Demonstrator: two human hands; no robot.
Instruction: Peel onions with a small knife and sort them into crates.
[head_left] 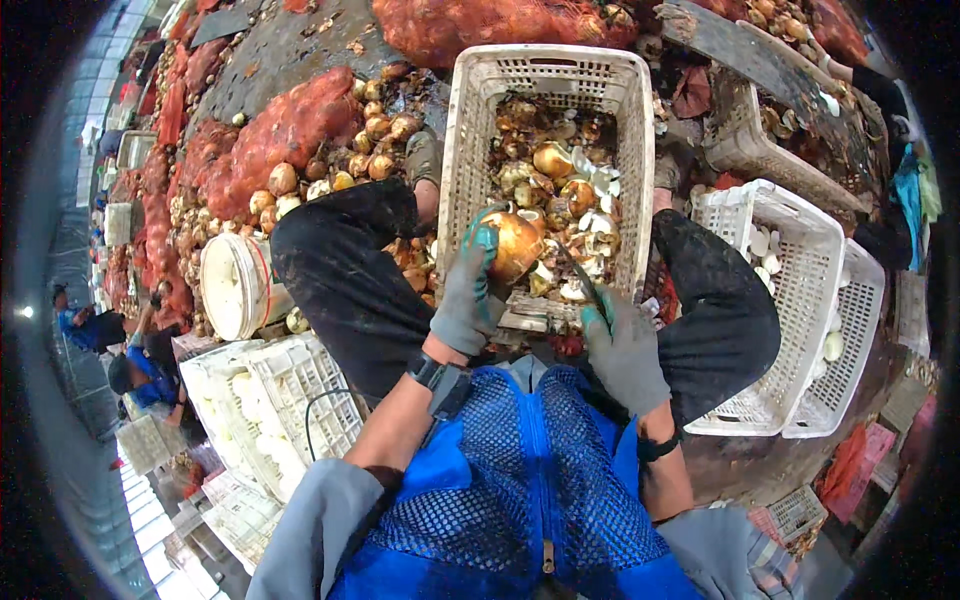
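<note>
Evidently, the left hand [468,295], in a grey glove with green fingertips, has its fingers closed around a brown-skinned onion [515,250], held over the near left part of a pale slotted crate [462,150] between the person's legs [345,285]. Near it, the right hand [625,350], gloved alike, has its fingers wrapped about a knife [578,270], whose blade slants up and leftward; whether it touches the onion, one cannot tell. Inside the crate lie other onions [553,160] and pale scraps [600,224], while a white bucket [226,285] stands to the left.
</note>
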